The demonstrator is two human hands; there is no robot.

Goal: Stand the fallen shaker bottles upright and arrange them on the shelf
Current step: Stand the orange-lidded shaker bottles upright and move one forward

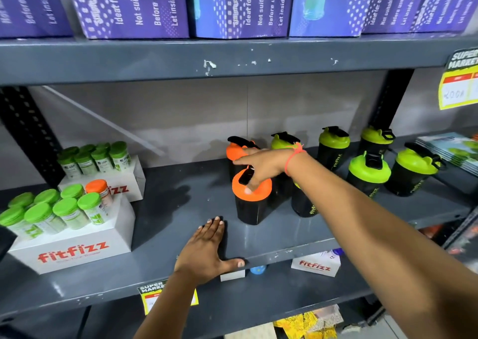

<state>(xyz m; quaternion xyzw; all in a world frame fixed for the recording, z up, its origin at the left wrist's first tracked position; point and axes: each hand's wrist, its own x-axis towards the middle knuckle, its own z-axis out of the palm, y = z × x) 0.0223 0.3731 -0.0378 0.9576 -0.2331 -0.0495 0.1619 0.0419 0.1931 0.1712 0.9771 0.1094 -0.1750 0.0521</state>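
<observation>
Several black shaker bottles stand upright on the grey shelf (168, 209). Two have orange lids: a front one (250, 210) and one behind it (233, 152). The others have green lids, among them a back-row one (333, 140), one further right (368, 170), and one partly hidden under my forearm (305, 206). My right hand (262, 165) reaches over the front orange shaker, its fingers down on the lid around the black flip cap. My left hand (207, 248) lies flat and open on the shelf's front edge, left of that shaker, holding nothing.
Two white fitfizz display boxes (72, 250) with green-capped tubes (64, 209) fill the shelf's left side. Booklets (450, 150) lie at the far right. Purple cartons (134, 5) stand on the shelf above. Yellow price tags (457, 90) hang on the shelf edges.
</observation>
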